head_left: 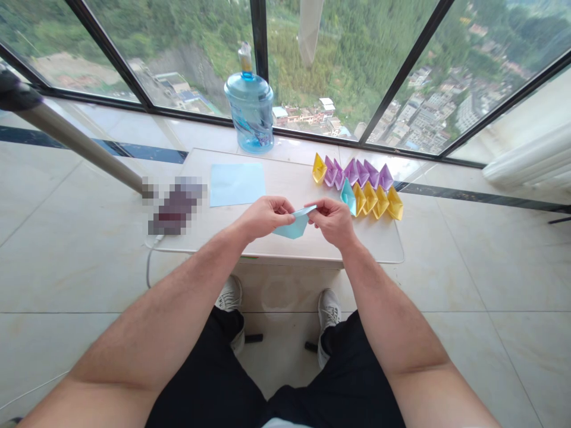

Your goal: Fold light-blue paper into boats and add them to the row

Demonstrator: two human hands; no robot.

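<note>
left hand, fingers curled in, pinches one end of the folded blue paper, and the right hand nips the other end between thumb and fingers! it's stretched between them over the pale table, flat blue sheet beyond, two rows of paper boats off right.

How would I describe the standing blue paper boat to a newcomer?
Find the pale table by the window; two rows of folded paper boats stand on its right. The blue boat is leftmost in the nearer row, the only blue one among yellow and purple.
</note>
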